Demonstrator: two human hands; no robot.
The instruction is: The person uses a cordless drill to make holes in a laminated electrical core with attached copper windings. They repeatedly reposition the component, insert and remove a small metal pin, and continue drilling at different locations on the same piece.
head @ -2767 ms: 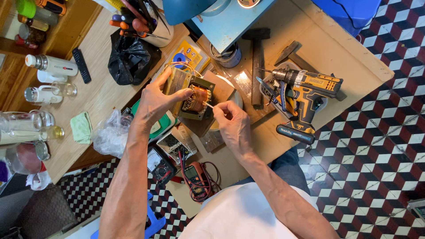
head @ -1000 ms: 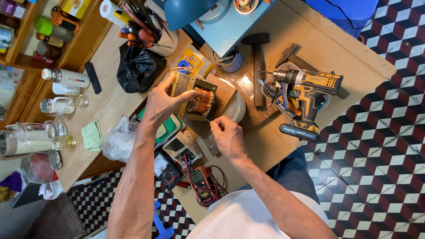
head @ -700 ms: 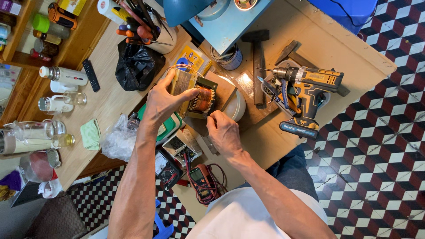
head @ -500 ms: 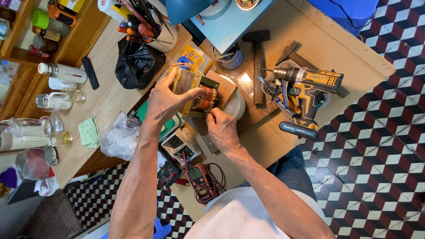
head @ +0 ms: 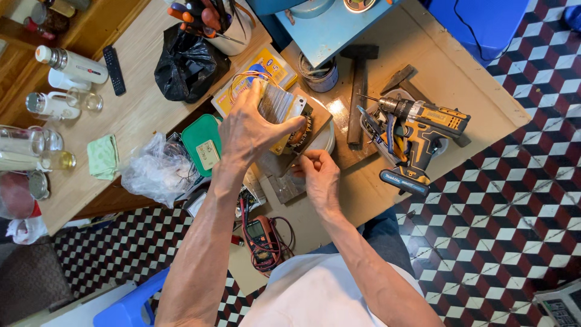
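Note:
My left hand [head: 249,126] grips a metal transformer [head: 283,109] with a copper winding, holding it tilted on a small wooden block [head: 321,112]. My right hand [head: 319,175] sits just below it, fingers pinched close to the transformer's lower edge; what they pinch is too small to see. Thin copper wire loops [head: 242,79] curl out behind my left hand, over a yellow packet [head: 275,63].
A yellow cordless drill [head: 417,130] lies to the right, a hammer [head: 358,79] behind it. A multimeter [head: 260,237] with red leads lies near my body. A green box [head: 203,145], a clear bag [head: 158,171], a black bag [head: 187,60] and glass bottles [head: 36,151] fill the left.
My left hand has shifted its grip over the transformer and tipped it. My right hand has moved in closer under its lower edge.

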